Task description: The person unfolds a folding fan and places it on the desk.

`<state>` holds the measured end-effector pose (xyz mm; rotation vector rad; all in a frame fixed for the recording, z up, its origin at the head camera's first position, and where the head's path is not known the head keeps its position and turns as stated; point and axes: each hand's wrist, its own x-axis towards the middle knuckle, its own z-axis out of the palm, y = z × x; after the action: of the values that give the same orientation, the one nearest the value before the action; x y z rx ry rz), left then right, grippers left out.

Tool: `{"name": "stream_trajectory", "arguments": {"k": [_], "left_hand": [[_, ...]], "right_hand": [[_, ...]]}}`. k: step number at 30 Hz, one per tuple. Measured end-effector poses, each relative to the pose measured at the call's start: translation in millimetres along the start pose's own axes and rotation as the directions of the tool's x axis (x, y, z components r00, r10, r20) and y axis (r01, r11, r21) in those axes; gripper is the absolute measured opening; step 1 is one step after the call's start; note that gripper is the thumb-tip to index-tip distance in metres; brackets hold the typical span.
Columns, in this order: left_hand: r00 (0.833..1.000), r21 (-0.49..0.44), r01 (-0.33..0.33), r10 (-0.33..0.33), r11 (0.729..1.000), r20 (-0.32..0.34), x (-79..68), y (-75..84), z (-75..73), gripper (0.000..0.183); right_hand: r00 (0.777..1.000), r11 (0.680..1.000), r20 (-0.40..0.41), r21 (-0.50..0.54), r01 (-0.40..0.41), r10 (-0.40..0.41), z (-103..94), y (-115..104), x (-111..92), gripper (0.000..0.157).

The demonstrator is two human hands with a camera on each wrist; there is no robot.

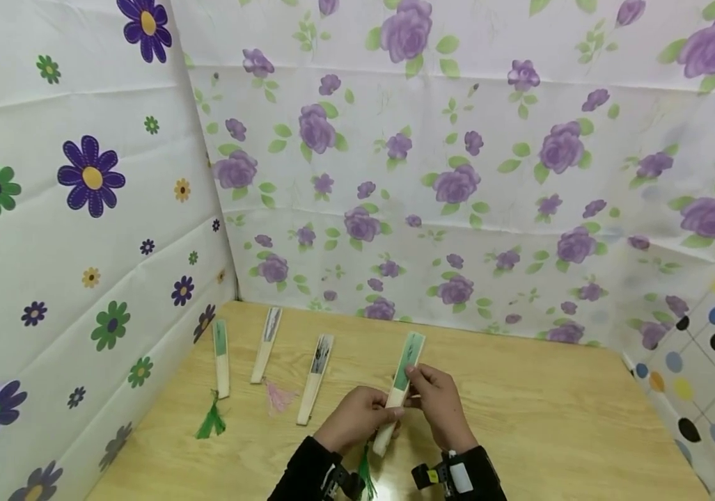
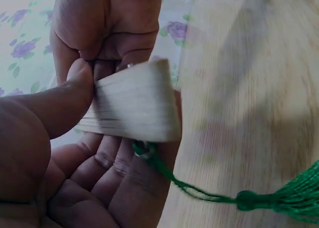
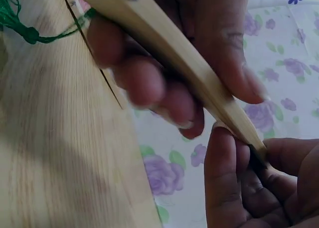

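Note:
A folded fan (image 1: 398, 395) with pale wooden ribs and a green printed leaf is held above the table's front middle, tilted. My left hand (image 1: 357, 419) grips its lower wooden part, thumb on top, as the left wrist view also shows. At the green section, the thumb and fingers of my right hand (image 1: 443, 405) pinch the fan from the right side. From its riveted end hangs a green tassel (image 2: 249, 200). Folded as well, a dark-patterned fan (image 1: 315, 379) lies on the table left of my hands.
Further left lie a fan with a pink tassel (image 1: 266, 346) and a fan with a green tassel (image 1: 222, 358). The wooden table (image 1: 558, 410) meets a flowered cloth (image 1: 507, 174) at the back. Patterned cloths also stand along both sides.

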<state>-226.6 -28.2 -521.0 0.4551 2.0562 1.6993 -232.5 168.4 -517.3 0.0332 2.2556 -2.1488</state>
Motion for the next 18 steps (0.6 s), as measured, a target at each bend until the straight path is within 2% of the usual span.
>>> {"name": "stream_trajectory", "arguments": {"k": [3,6,11,14,18], "left_hand": [[1.0,-0.043,0.017,-0.015,0.999,0.026,-1.9,1.3,-1.5,0.023],[0.999,-0.06,0.027,-0.025,0.998,0.023,-1.0,1.2,-2.0,0.023],[0.999,-0.092,0.025,-0.027,0.995,-0.022,2.1,-1.2,0.1,0.024],[0.998,-0.117,0.022,-0.028,0.993,-0.052,2.1,-0.7,2.5,0.025],[0.993,-0.154,0.009,-0.027,0.988,-0.115,3.7,0.1,6.1,0.026]], "right_hand": [[1.0,1.0,0.005,0.009,0.01,-0.01,0.1,-0.6,-0.1,0.037],[0.999,1.0,0.046,-0.01,0.004,-0.004,-2.6,-1.4,0.3,0.038],[0.993,0.996,0.113,-0.088,-0.011,0.021,-7.1,-2.0,2.8,0.042],[0.996,0.997,0.081,-0.071,-0.021,0.027,-5.2,-3.5,2.5,0.038],[0.999,0.998,-0.022,0.045,-0.048,0.049,1.6,-6.3,1.2,0.038]]}}
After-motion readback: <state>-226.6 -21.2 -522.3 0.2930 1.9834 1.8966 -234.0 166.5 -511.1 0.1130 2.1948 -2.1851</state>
